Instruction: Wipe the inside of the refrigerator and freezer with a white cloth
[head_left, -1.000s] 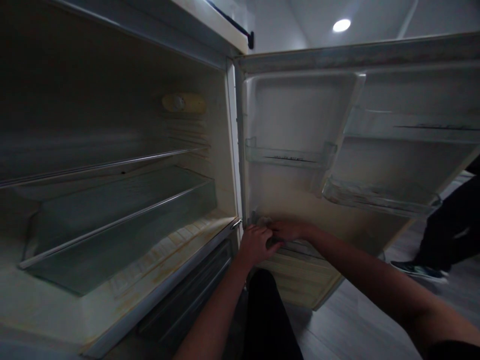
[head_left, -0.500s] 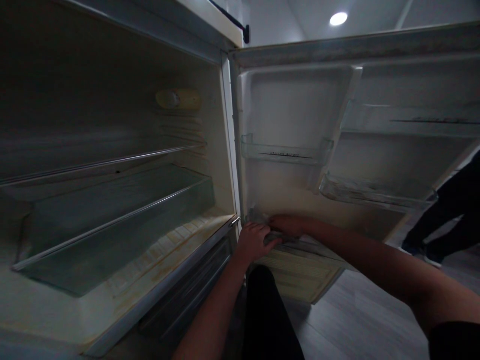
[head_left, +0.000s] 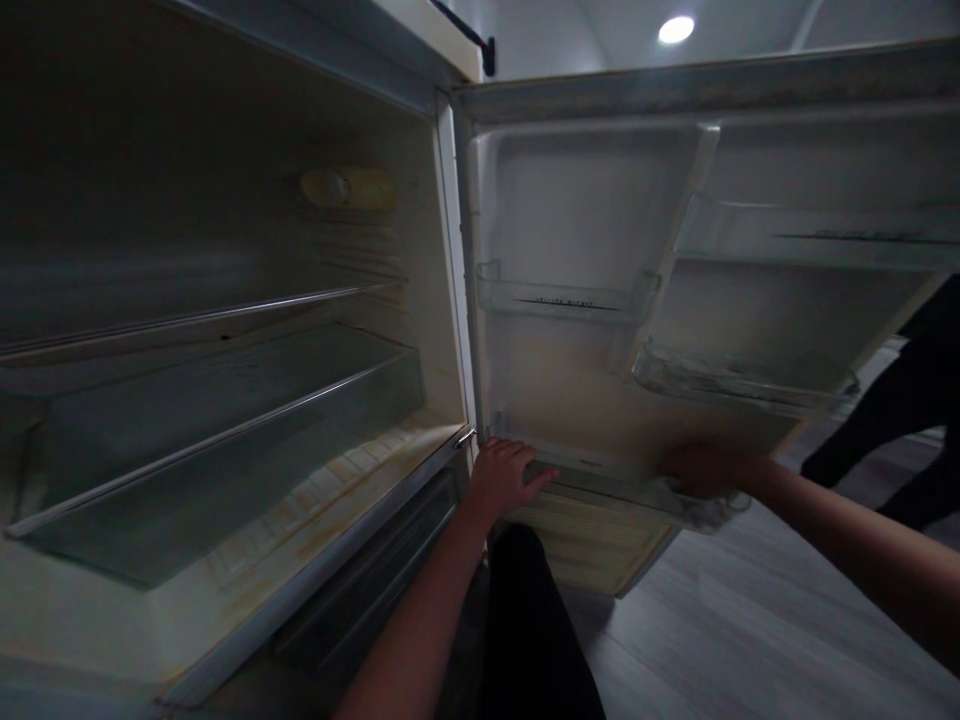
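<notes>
The lowest clear door shelf [head_left: 600, 478] runs along the inside of an open refrigerator door [head_left: 577, 200]. My left hand [head_left: 504, 475] is at its hinge end, fingers hooked over the rim and thumb apart on the near side. Toward the shelf's other end, my right hand [head_left: 701, 470] reaches down inside, its fingers curled, dark and partly hidden. Whatever it may hold cannot be made out. The shelf's clear corner shows below that hand.
On the left is the refrigerator compartment [head_left: 442, 340] with a glass shelf [head_left: 300, 300], a clear drawer [head_left: 225, 450] and yellow-brown stains. Upper door shelves [head_left: 570, 300] jut out. My knee [head_left: 525, 600] is below. Another person's dark-clothed legs [head_left: 892, 400] stand at right.
My right hand has slid along the lowest door shelf, away from my left hand toward the right end. My left hand stays at the hinge end. The person at right has shifted slightly.
</notes>
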